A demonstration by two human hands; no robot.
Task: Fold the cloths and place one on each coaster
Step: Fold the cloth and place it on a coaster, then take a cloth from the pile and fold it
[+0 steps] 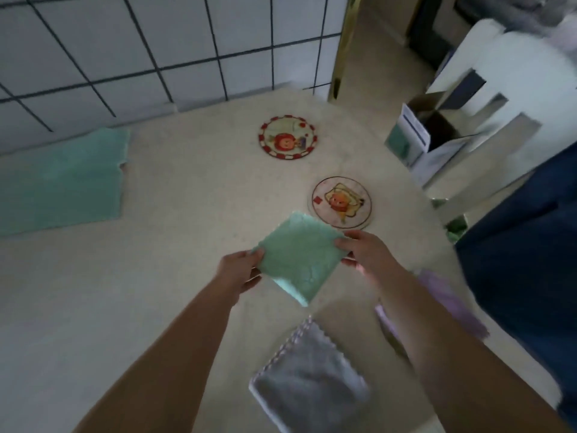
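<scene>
The picture is soft with blur, the purple cloth point(449, 295) lies half hidden behind the right forearm, and the grey cloth point(309, 379) runs off toward the bottom edge. The folded green cloth point(299, 260) is held above the desk point(187, 276) just short of the near coaster point(342, 202), the left hand point(240, 270) pinching its left corner and the right hand point(363, 251) its right corner with curled fingers point(343, 243). It sits like a diamond, one corner toward the coaster and the opposite one toward the person, with no clear long axis; the far coaster point(287, 136) lies bare beyond.
</scene>
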